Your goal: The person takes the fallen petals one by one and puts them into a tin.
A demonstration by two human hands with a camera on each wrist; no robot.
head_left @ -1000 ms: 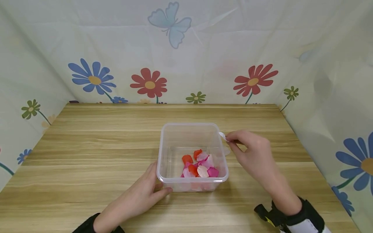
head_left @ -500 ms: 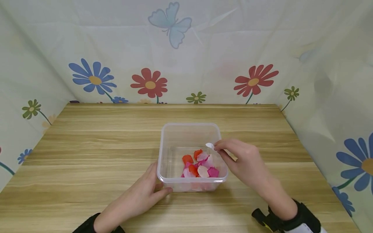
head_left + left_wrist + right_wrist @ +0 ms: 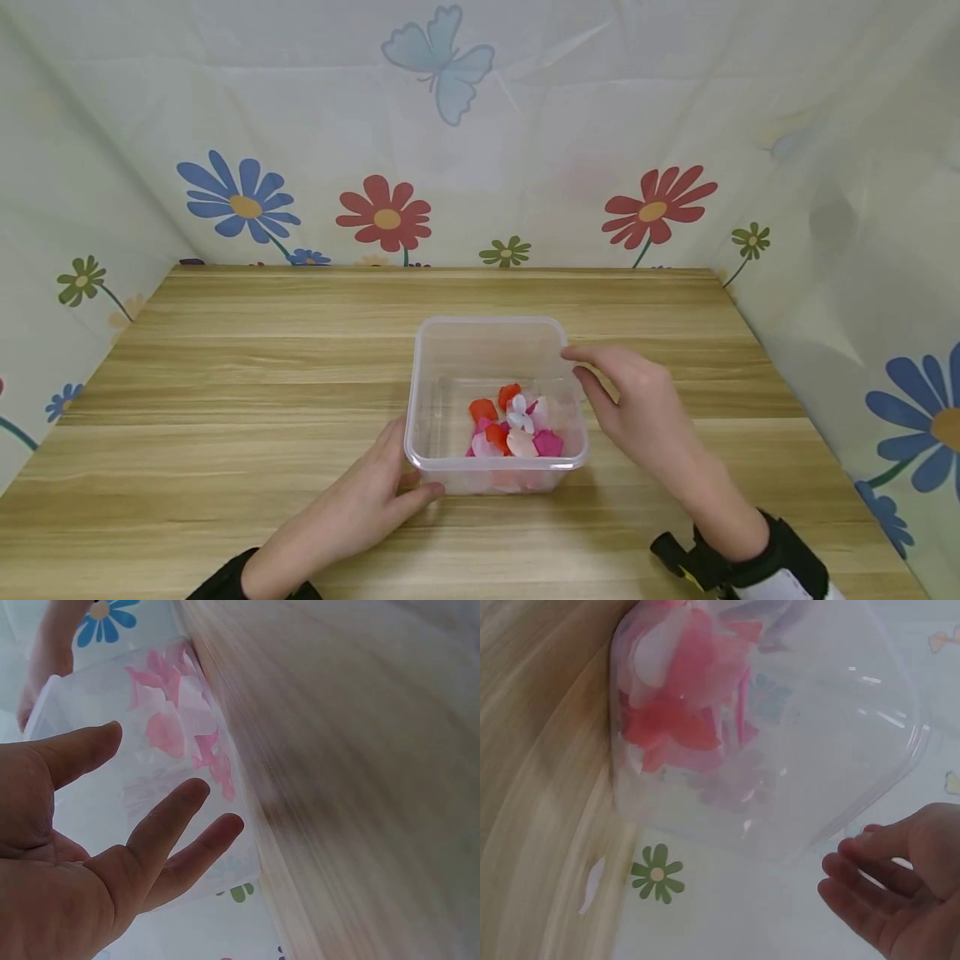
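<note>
A clear plastic container [image 3: 450, 358] stands without a lid on the wooden table. Red, pink, magenta and pale petals [image 3: 495, 433] lie heaped on its floor, toward the right front. On top of the heap is a white petal [image 3: 519, 415]. My left hand [image 3: 367, 500] rests at the container's left front corner, thumb toward the front wall; in the left wrist view its fingers [image 3: 176, 814] are spread and fairly straight. By the right rim is my right hand [image 3: 645, 408], fingers loosely bent, with nothing between them. Whether it touches the rim I cannot tell.
In the right wrist view, a loose white petal [image 3: 592, 885] lies on the wooden table [image 3: 262, 375] outside the container. A flower-printed cloth [image 3: 540, 150] hangs behind the table and along both sides.
My right hand carried the white petal from the right of the container in over it and let it go onto the heap, then drew back to the rim. The left hand stayed put.
</note>
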